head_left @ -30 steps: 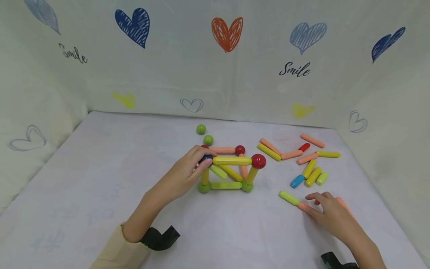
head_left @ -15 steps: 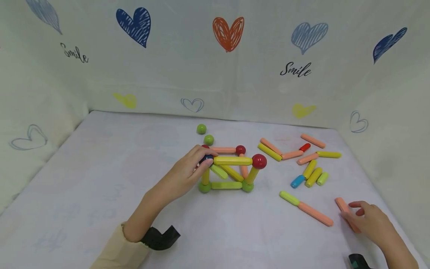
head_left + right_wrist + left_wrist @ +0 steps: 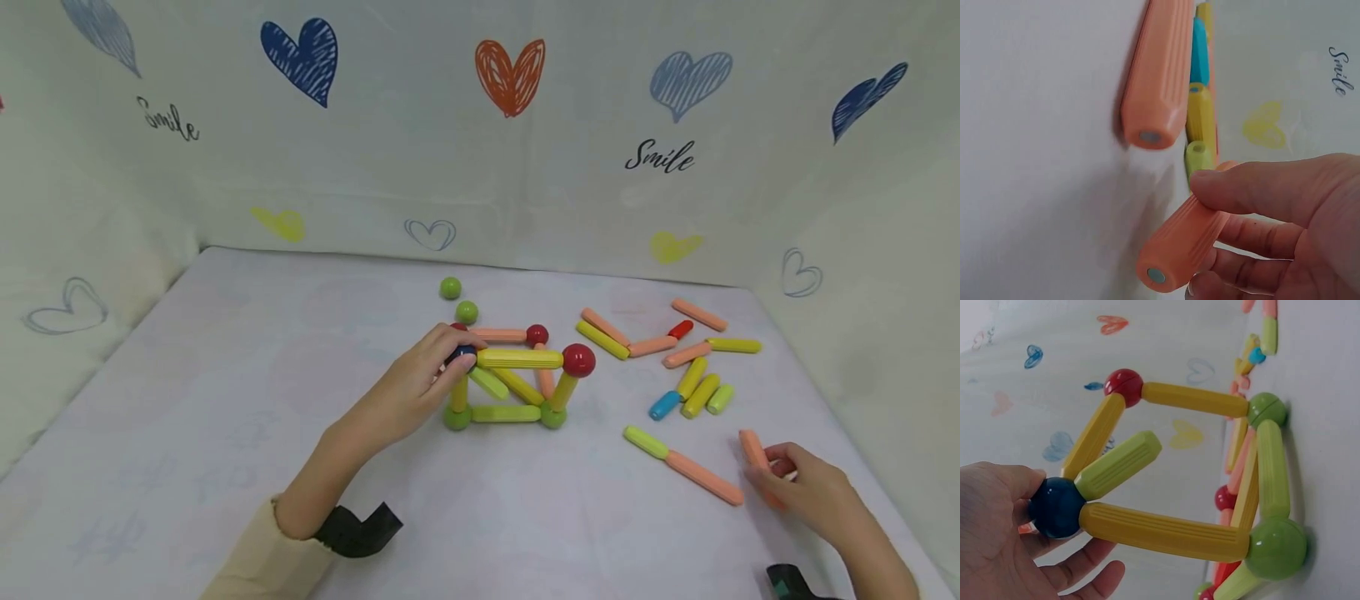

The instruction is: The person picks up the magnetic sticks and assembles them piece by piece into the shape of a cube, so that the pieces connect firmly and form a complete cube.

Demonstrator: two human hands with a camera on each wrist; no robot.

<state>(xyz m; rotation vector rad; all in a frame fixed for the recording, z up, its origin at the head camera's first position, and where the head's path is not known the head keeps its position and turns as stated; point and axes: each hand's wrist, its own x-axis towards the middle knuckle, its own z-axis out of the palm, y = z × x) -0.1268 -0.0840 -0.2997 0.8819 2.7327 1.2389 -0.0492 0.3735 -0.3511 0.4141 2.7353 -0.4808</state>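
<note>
My left hand (image 3: 412, 387) grips the dark blue ball (image 3: 1058, 507) at the upper left corner of a frame built of magnetic rods and balls. A yellow rod (image 3: 520, 358) runs from that ball to a red ball (image 3: 578, 361); green balls (image 3: 553, 416) form the lower corners on the table. A short light green rod (image 3: 1119, 464) sticks out from the blue ball with its other end free. At the right, my right hand (image 3: 813, 492) pinches an orange magnetic rod (image 3: 1185, 240) between thumb and fingers. The rod's metal-tipped end shows in the right wrist view.
Left of my right hand lies an orange rod (image 3: 705, 477) joined end to end with a light green rod (image 3: 646, 442). Several loose rods, among them a blue one (image 3: 664, 405) and a red one (image 3: 681, 329), lie farther back. Two green balls (image 3: 450, 288) sit behind the frame.
My right hand left the orange rod joined to the green one, moved right to another orange rod, and now has it pinched, shifted slightly left. My left hand stayed on the blue ball.
</note>
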